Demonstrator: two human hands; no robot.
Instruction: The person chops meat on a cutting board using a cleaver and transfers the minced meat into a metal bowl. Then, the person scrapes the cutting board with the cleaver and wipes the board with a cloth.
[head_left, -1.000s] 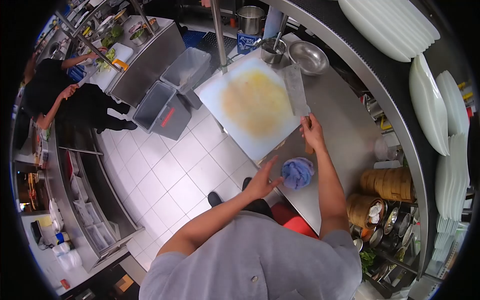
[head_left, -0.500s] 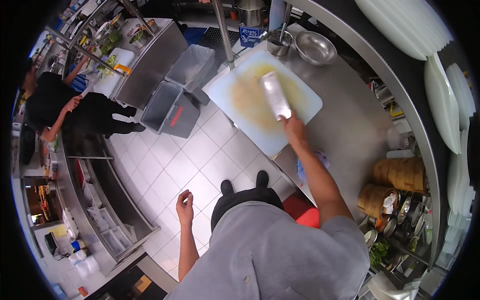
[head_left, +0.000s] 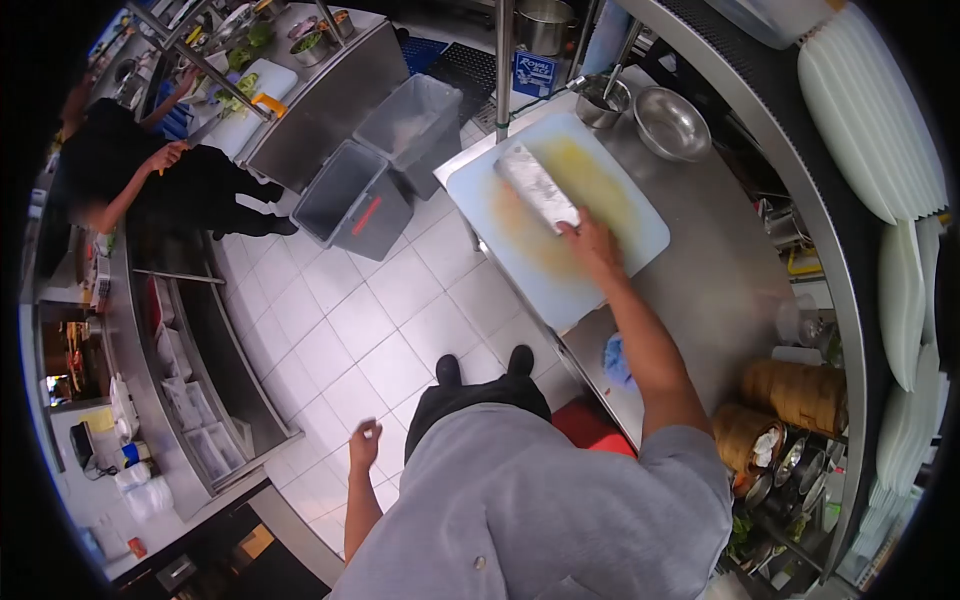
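Note:
My right hand (head_left: 594, 246) is closed round the handle of a cleaver (head_left: 541, 186). The wide, shiny blade lies over a white cutting board (head_left: 510, 275) stained yellow and brown. Whether the blade touches the board I cannot tell. My left hand (head_left: 365, 443) hangs low by my side above the tiled floor, its fingers loosely curled and holding nothing. A blue cloth (head_left: 617, 362) rests on the steel counter (head_left: 700, 250) beside my right forearm.
Metal bowl (head_left: 672, 123) and small pot (head_left: 602, 102) stand behind the board. Grey bins (head_left: 355, 200) sit left of the counter. Another person (head_left: 130, 170) holds a knife at the far-left station. Plates (head_left: 870, 110) and bamboo steamers (head_left: 795, 393) line the right.
The cleaver has shifted toward the board's left side and is tilted more. My view has turned slightly, and my left hand's fingers are more curled.

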